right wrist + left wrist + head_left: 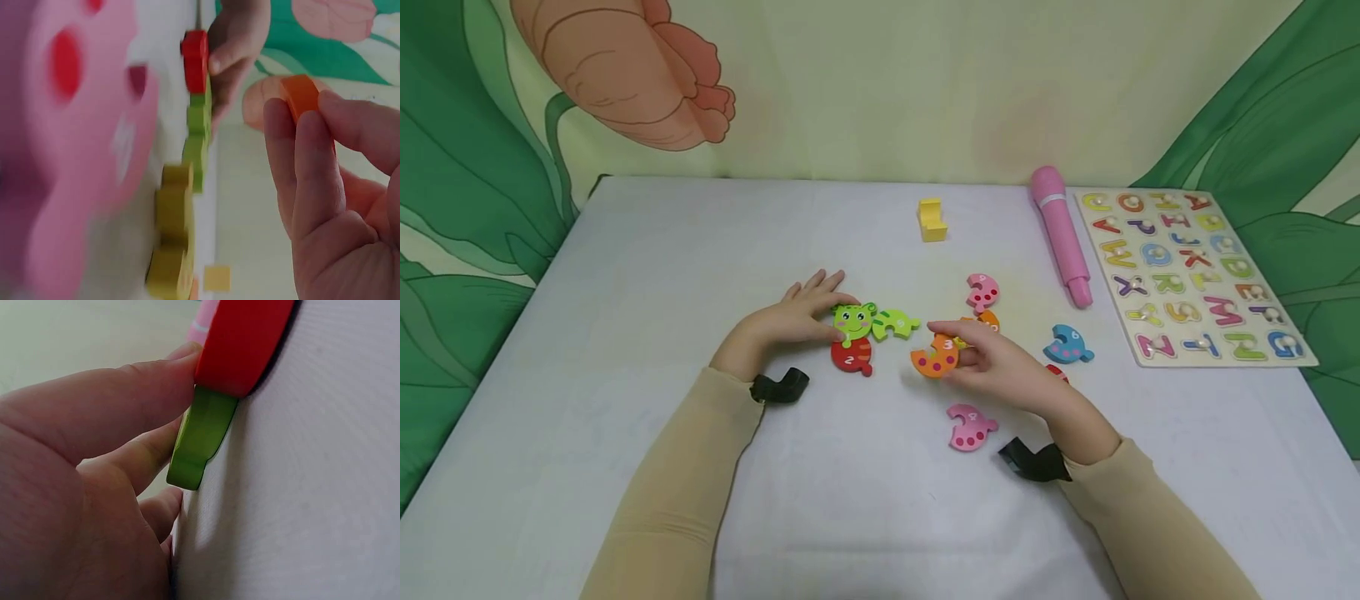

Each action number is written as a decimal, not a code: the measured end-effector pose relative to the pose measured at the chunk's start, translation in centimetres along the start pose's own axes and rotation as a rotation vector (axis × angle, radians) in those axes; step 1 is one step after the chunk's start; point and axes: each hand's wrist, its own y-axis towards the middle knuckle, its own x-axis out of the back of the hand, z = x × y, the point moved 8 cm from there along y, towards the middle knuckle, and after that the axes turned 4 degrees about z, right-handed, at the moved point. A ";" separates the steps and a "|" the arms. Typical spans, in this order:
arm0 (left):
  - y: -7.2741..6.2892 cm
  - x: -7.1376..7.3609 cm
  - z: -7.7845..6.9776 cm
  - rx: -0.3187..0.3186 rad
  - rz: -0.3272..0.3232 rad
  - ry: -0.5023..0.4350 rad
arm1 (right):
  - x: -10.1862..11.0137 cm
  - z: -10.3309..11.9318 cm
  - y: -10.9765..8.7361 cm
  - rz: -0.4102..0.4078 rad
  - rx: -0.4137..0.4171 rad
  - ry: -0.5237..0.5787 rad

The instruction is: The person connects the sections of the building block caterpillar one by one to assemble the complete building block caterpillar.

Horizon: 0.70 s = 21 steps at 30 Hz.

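My left hand (790,318) is at a green animal-head puzzle piece (853,322) with a smiling face, thumb and forefinger holding its edges. Against the head sit a red piece (852,358) marked 2 and a green striped piece (892,324). In the left wrist view the thumb tip is right where the red and green pieces meet. To the right, my right hand (1000,365) pinches an orange curved puzzle piece (935,358) with pink dots; the right wrist view shows it raised above the table between thumb and fingers. Yellow and orange pieces (988,319) lie partly hidden behind that hand.
Pink dotted pieces lie before (972,427) and beyond the right hand. Right of it are a blue piece (1067,344) and a half-hidden red one (1057,372). Farther back stand a yellow block (932,221), a pink toy microphone (1060,237) and an alphabet board (1221,362).
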 end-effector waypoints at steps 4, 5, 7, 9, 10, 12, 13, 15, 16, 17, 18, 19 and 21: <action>0.0 0.1 0.0 0.006 -0.011 0.008 | -1.6 1.9 1.5 0.016 0.041 -0.007; 0.1 0.1 0.0 0.002 -0.013 0.009 | -2.1 2.2 1.9 0.023 0.047 -0.006; 0.1 0.1 0.0 -0.001 -0.015 0.009 | -3.0 2.7 2.5 0.037 0.050 -0.001; 0.1 0.1 0.0 -0.004 -0.015 0.008 | -3.8 2.9 3.1 0.044 0.043 0.014; 0.1 0.1 0.0 -0.004 -0.013 0.007 | -4.2 2.8 3.3 0.044 0.033 0.022; 0.1 0.1 0.0 -0.006 -0.011 0.002 | -4.7 2.7 3.7 0.033 0.018 0.044; 0.1 0.1 0.0 -0.005 -0.010 0.000 | -4.9 2.5 3.9 0.024 0.006 0.051; 0.0 0.1 0.0 -0.008 -0.010 -0.004 | -5.1 2.2 4.2 0.004 -0.010 0.057; 0.1 0.1 0.0 -0.011 -0.010 -0.006 | -5.1 2.1 4.2 -0.006 -0.018 0.050; 0.0 0.1 0.0 -0.011 -0.011 -0.008 | -5.1 2.0 4.3 -0.012 -0.021 0.046; 0.0 0.1 0.0 -0.011 -0.011 -0.009 | -5.2 1.8 4.4 -0.015 -0.023 0.039; 0.1 0.1 0.0 -0.012 -0.011 -0.010 | -5.2 1.7 4.4 -0.017 -0.025 0.032; 0.1 0.1 0.1 -0.008 -0.012 -0.009 | -5.3 1.5 4.6 -0.015 -0.016 0.008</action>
